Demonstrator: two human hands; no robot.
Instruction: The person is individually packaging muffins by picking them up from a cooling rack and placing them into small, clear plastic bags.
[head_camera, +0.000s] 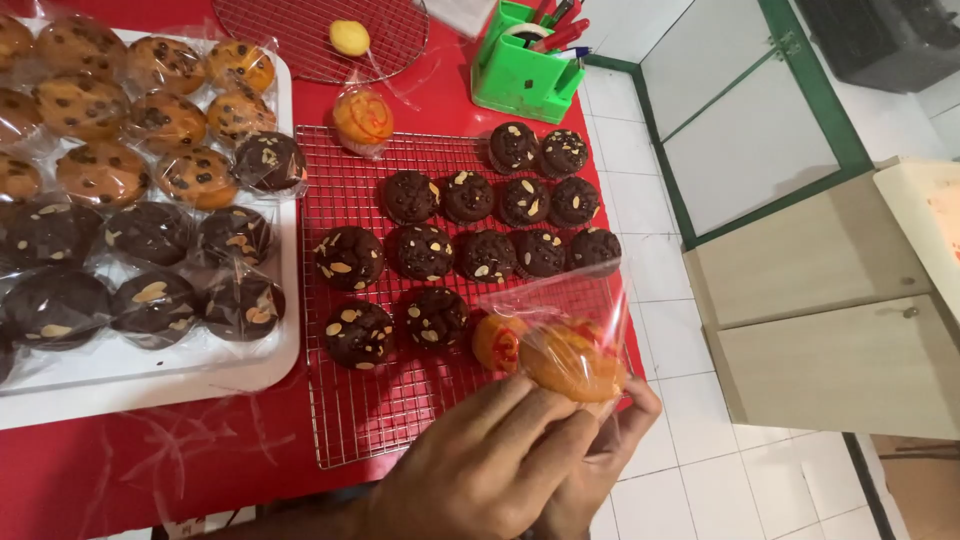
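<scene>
Both hands met at the lower edge of the frame, over the near right corner of the square wire rack (400, 420). The left hand (480, 465) lay on top, its grip closed on a golden muffin (572, 360) inside a clear plastic bag (560, 300); the right hand (610, 450) sat beneath, fingers curled up against the bag's underside, its grip also clenched on the wrapper. A second wrapped orange muffin (497, 342) lay on the rack just beside the held one. Dark chocolate muffins with almond flakes (480, 225) stood unwrapped in rows on the rack. A white tray (285, 330) to the left carried bagged muffins, light ones above, dark ones below. A round wire rack (290, 40) bore one small yellow cake (349, 38). One bagged orange muffin (362, 120) rested on the red table (100, 470), near a green desk holder (520, 75).
</scene>
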